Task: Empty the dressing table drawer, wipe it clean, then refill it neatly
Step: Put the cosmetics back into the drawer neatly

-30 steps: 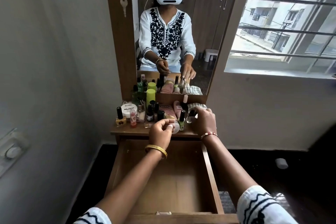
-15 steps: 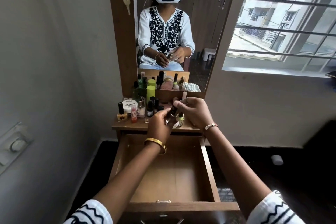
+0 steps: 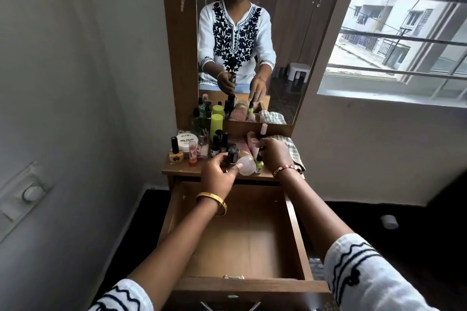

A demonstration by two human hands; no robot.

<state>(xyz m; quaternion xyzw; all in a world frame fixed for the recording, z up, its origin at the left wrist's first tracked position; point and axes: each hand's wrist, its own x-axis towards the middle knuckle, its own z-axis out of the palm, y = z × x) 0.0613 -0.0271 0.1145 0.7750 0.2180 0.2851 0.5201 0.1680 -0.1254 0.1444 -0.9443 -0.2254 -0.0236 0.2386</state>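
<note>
The wooden drawer (image 3: 296, 230) stands pulled out below me, its inside bare. On the table top (image 3: 177, 171) behind it stand many small cosmetics. My left hand (image 3: 218, 174) holds a dark nail polish bottle (image 3: 233, 155) upright, just above the table's front edge. My right hand (image 3: 275, 155) reaches over the table, its fingertips closed on the black cap of a light green nail polish bottle (image 3: 259, 163) that stands on the table. A clear round-ended bottle (image 3: 246, 166) lies between the two hands.
On the table's left side stand a white nail polish jar (image 3: 186, 142), a yellow bottle (image 3: 176, 154), a red tube (image 3: 192, 153) and a lime green can (image 3: 216, 124). A checked cloth (image 3: 290, 149) lies right. Behind are the mirror (image 3: 285, 33) and, at right, a barred window (image 3: 404, 33).
Both hands were together on the dark bottle. Now the left hand keeps it alone and the right hand has moved right and down onto the light green bottle.
</note>
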